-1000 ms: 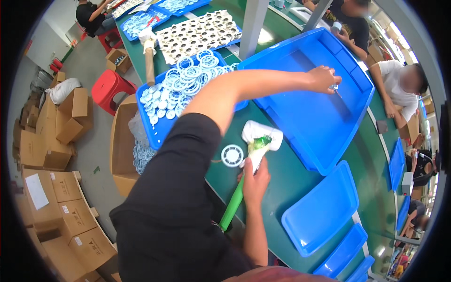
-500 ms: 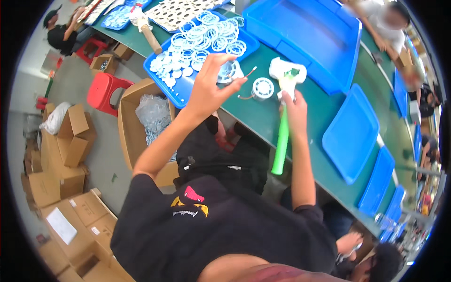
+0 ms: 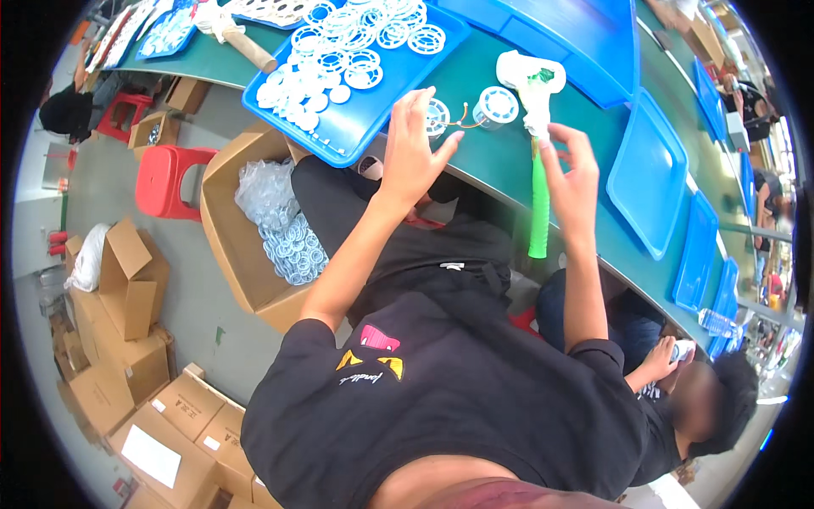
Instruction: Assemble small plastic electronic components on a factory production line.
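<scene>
Basically, left hand curved wide by left wired disc, near table edge, grip can't tell; right hand loosely open beside green-handled hammer. Disc probably light, stiff; wires fragile, take rim.

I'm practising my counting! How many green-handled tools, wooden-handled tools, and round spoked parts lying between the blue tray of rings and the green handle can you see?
Green-handled tool: 1
Wooden-handled tool: 1
Round spoked parts: 2
Total: 4

Wht script on blk T-shirt; dark print & sm. wht labels on brn ctns.
</scene>
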The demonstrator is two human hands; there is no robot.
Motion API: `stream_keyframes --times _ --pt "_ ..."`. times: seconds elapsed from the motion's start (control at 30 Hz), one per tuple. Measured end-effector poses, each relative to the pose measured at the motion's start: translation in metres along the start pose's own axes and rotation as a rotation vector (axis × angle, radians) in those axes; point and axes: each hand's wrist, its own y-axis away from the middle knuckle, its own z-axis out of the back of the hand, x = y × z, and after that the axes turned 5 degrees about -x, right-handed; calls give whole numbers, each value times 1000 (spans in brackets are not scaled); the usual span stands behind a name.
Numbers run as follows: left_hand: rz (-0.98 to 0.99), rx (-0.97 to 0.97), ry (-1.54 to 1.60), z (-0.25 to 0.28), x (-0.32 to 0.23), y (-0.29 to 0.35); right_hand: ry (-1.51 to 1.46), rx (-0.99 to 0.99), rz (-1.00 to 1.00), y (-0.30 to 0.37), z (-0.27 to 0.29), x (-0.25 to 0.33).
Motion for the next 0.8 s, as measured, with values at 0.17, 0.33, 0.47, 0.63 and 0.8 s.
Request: stream_keyframes --times 0.17,0.33,0.47,0.63,0.8 --pt "93 99 186 6 11 8 -128 142 -20 13 -29 29" --pt "-33 62 46 -4 16 -12 -132 240 235 -18 -72 65" --pt "-22 74 72 -21 4 -13 59 259 540 -57 -139 65" --pt "-83 117 -35 -19 10 3 218 353 444 -100 -201 70" --pt "-40 -38 -55 -38 -9 8 251 514 443 -117 -227 67"
